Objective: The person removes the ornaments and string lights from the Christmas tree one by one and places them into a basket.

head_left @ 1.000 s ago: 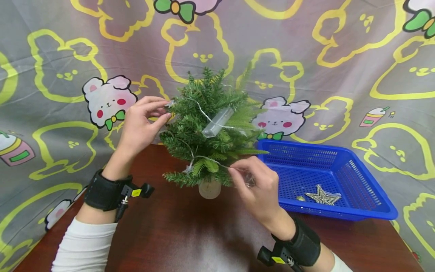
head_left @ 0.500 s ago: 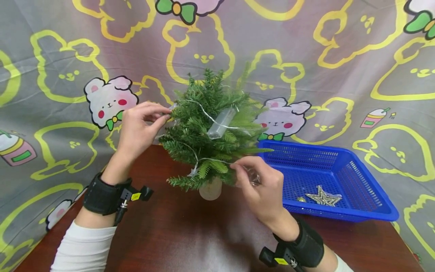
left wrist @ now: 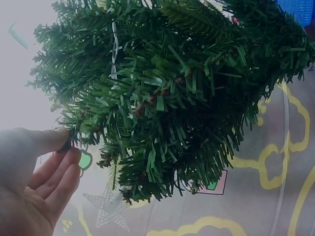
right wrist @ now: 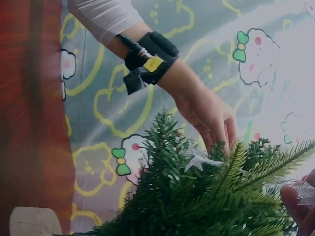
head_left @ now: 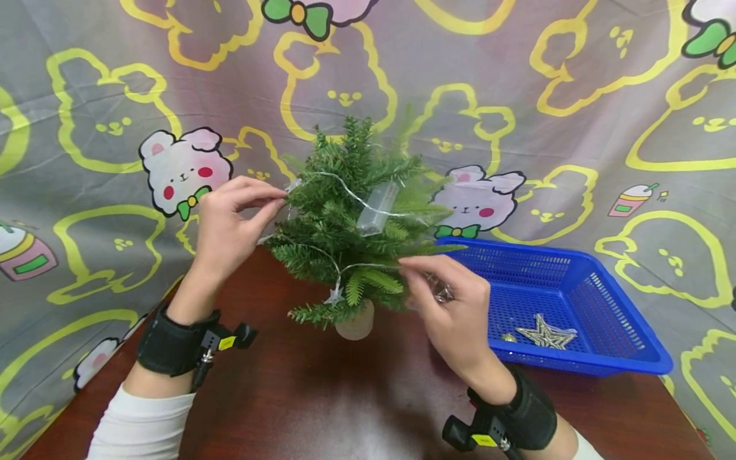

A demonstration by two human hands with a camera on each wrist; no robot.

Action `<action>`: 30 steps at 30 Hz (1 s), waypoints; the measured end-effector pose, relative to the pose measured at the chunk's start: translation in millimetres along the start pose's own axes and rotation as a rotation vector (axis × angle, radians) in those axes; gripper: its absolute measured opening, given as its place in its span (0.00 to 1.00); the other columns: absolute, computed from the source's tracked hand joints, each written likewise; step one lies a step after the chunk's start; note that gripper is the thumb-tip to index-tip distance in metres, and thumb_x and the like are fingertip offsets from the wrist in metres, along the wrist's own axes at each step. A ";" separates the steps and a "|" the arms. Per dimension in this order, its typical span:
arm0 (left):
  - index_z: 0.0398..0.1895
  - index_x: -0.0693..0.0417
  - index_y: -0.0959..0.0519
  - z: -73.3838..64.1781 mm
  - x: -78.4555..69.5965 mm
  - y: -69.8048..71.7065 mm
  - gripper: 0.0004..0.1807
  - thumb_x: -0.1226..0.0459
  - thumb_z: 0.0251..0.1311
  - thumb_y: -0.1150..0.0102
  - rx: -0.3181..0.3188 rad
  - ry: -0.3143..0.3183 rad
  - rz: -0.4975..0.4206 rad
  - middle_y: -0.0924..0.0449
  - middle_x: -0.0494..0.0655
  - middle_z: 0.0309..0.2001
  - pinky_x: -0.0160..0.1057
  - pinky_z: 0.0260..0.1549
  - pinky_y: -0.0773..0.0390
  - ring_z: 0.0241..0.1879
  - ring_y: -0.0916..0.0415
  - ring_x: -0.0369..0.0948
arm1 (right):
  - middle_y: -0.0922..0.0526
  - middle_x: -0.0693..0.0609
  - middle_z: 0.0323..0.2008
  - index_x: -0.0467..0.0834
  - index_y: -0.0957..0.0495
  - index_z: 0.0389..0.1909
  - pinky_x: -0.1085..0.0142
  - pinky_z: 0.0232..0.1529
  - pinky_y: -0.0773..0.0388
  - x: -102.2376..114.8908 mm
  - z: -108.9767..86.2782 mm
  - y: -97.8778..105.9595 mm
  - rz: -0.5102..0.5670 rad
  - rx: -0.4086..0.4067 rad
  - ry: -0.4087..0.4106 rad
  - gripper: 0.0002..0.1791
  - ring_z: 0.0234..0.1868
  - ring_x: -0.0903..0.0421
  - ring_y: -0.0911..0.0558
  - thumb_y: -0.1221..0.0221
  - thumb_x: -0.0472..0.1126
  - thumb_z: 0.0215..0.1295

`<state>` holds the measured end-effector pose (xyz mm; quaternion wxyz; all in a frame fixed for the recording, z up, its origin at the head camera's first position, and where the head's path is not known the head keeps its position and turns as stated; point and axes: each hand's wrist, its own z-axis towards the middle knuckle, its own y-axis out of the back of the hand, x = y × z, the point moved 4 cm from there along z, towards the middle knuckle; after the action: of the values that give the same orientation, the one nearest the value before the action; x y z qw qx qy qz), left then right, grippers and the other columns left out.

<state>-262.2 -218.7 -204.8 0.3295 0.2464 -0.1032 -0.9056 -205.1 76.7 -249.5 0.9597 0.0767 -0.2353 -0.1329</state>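
Note:
A small green artificial Christmas tree [head_left: 333,217] stands on its pale round base [head_left: 355,321]. Silvery string lights [head_left: 351,185] with clear star-shaped bulbs, one star [head_left: 334,296] low in front, run around it. Among the right-side branches sits a clear plastic box [head_left: 378,209]. My left hand [head_left: 227,220] pinches a branch tip on the left side, seen closely in the left wrist view between thumb and fingers [left wrist: 61,169]. With thumb and forefinger my right hand [head_left: 451,310] holds the light wire at the lower right; more of the string bunches inside its palm, partly hidden.
To the right, a blue plastic basket [head_left: 655,348] holds a glittery gold star [head_left: 546,332] and a small gold ball [head_left: 508,338]. The tree stands on a dark red-brown table [head_left: 322,409]. A cartoon-printed cloth [head_left: 494,57] hangs close behind.
The front of the tree has turned slightly right, carrying the clear box and low star with it. My right hand has moved right and a little up with the wire; my left has shifted slightly down.

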 end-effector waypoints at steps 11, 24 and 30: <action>0.35 0.56 0.11 -4.5 -7.2 2.6 0.05 0.70 0.58 0.32 -0.002 -0.038 -0.031 0.14 0.49 0.35 0.19 0.39 0.25 0.35 0.24 0.21 | 0.13 0.50 0.33 0.43 0.12 0.39 0.74 0.30 0.30 20.1 14.1 10.4 -0.030 -0.015 0.070 0.10 0.29 0.65 0.24 0.38 0.29 0.61; 0.35 0.57 0.11 -11.4 -14.2 4.6 0.05 0.71 0.55 0.31 -0.024 -0.080 -0.060 0.15 0.49 0.32 0.21 0.38 0.24 0.34 0.24 0.22 | 0.13 0.48 0.29 0.41 0.12 0.35 0.72 0.24 0.34 37.0 10.3 16.1 -0.213 -0.131 0.251 0.06 0.25 0.60 0.21 0.37 0.36 0.63; 0.35 0.56 0.11 -12.9 -17.3 5.5 0.05 0.71 0.55 0.30 -0.023 -0.087 -0.062 0.15 0.48 0.31 0.22 0.36 0.25 0.32 0.24 0.22 | 0.11 0.47 0.29 0.39 0.12 0.32 0.70 0.27 0.25 38.0 5.3 17.0 -0.211 -0.161 0.305 0.10 0.27 0.56 0.15 0.36 0.41 0.66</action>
<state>-241.1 -212.0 -207.4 0.2996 0.2058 -0.0993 -0.9263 -171.4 81.3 -224.9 0.9680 0.0432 -0.0664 -0.2380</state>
